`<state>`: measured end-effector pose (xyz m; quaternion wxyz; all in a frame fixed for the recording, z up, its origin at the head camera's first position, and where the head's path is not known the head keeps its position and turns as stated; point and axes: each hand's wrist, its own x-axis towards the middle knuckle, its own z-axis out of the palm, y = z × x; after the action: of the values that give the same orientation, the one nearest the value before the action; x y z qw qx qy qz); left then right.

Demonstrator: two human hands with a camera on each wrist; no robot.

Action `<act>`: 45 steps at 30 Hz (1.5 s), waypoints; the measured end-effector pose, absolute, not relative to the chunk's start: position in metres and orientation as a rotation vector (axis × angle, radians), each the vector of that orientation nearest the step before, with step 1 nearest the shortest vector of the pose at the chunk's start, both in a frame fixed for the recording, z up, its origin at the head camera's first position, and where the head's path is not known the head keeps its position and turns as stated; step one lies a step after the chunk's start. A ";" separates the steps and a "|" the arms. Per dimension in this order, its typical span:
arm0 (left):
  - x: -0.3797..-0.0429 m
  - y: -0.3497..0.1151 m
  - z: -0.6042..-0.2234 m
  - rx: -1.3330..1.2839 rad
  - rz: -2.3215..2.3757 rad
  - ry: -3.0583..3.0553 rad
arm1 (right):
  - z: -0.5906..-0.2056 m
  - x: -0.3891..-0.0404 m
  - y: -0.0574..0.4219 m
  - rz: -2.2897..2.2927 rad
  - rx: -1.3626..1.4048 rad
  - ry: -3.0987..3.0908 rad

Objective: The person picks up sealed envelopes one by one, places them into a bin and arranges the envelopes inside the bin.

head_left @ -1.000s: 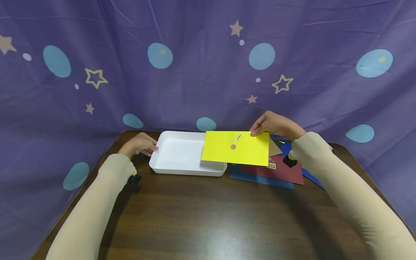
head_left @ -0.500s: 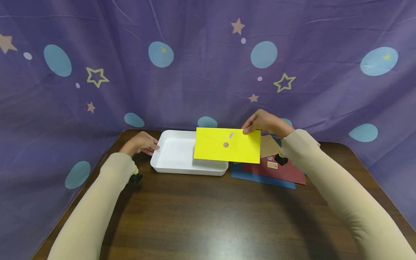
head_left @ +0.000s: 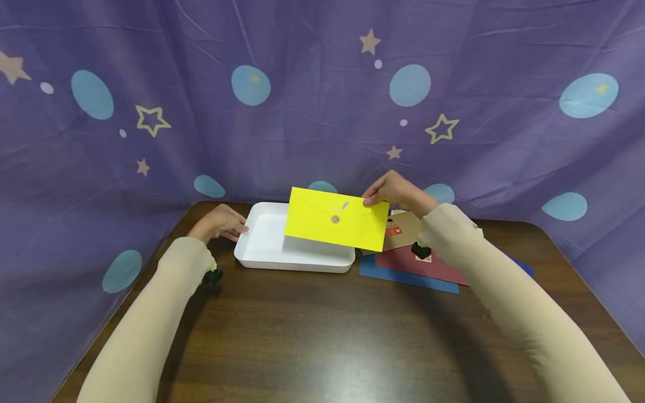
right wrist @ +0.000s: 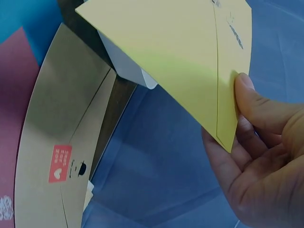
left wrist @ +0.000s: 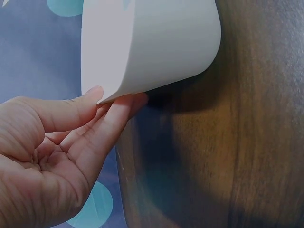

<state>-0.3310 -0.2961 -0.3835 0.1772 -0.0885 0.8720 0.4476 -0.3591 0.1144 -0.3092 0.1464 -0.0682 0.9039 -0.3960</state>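
Note:
My right hand [head_left: 395, 190] pinches a yellow envelope [head_left: 335, 219] by its top right edge, thumb on the near face. A small round sticker marks the envelope's flap. It hangs tilted above the right part of a white tray [head_left: 262, 240], hiding some of the inside. At the tray's left end, my left hand [head_left: 219, 223] pinches the rim; the left wrist view shows the thumb over the rim [left wrist: 109, 47] and the fingers beneath. In the right wrist view, thumb and fingers of the right hand [right wrist: 266, 137] hold the envelope's corner.
Right of the tray lies an overlapping pile: a brown envelope [head_left: 403, 228] with a red sticker, a dark red envelope [head_left: 443, 270], a blue envelope [head_left: 403, 280] and a deeper blue piece [head_left: 521, 265]. A purple patterned curtain [head_left: 302, 140] stands behind the wooden table [head_left: 302, 324].
My right hand has carried the yellow envelope leftward, farther over the tray, and its right side has tipped lower. More of the brown envelope shows. The left hand stays at the tray's rim.

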 end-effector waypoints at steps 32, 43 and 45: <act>-0.333 -0.295 -0.386 -0.352 1.238 2.494 | -0.337 -0.354 0.068 -1.400 -0.082 2.462; -0.332 -0.295 -0.386 -0.356 1.234 2.501 | -0.343 -0.352 0.062 -1.340 -0.098 2.465; -0.332 -0.295 -0.386 -0.356 1.233 2.497 | -0.345 -0.352 0.060 -1.328 -0.094 2.469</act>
<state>-0.3321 -0.2946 -0.3857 0.1661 -0.1250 0.8771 0.4329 -0.3520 0.0602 -0.3446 0.1674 -0.0330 0.8678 -0.4668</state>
